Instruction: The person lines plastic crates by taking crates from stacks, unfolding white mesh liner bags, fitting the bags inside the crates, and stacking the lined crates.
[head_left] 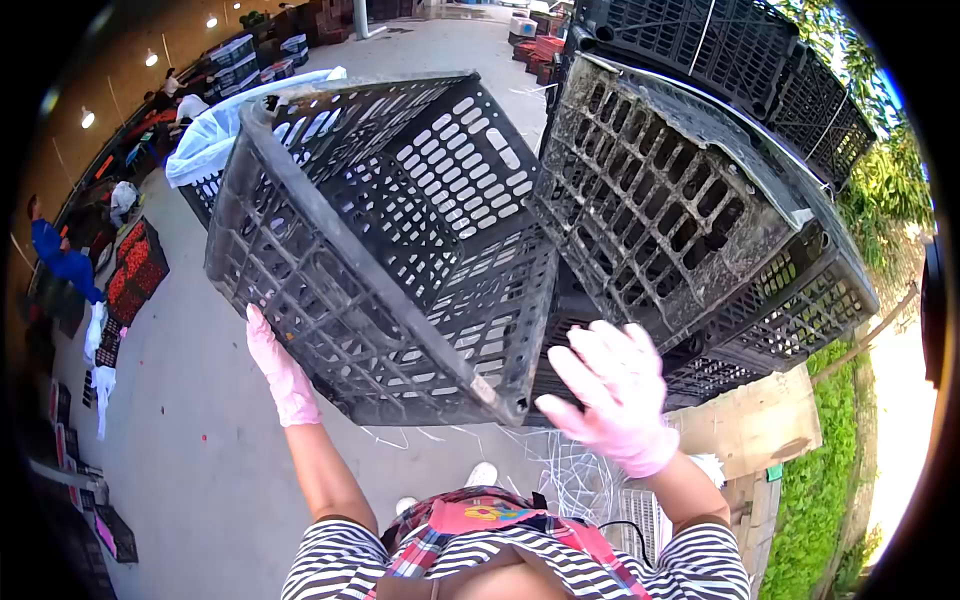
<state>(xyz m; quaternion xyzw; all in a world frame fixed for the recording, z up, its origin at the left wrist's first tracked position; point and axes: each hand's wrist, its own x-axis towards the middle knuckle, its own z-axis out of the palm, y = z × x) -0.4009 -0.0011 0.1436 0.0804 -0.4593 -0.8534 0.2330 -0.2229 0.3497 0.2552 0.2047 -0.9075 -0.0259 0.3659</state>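
Note:
A black plastic crate (360, 330) with slotted walls tilts in front of me, its open top toward me on the left. My left hand (283, 375), in a pink glove, holds its lower left side; some of the fingers are hidden against it. In a matching glove, my right hand (612, 398) is open, fingers spread, just right of the crate's near corner. I see nothing in that palm. Beyond it, a dirt-marked black crate (650, 190) leans on its side against other stacked crates.
More black crates (700, 45) rise at the back right. A crate with a pale plastic liner (215, 140) stands behind. White strapping strips (580, 470) and cardboard (750, 425) lie near my feet. Crates of red produce (137, 270) and a person in blue (62, 255) are far left.

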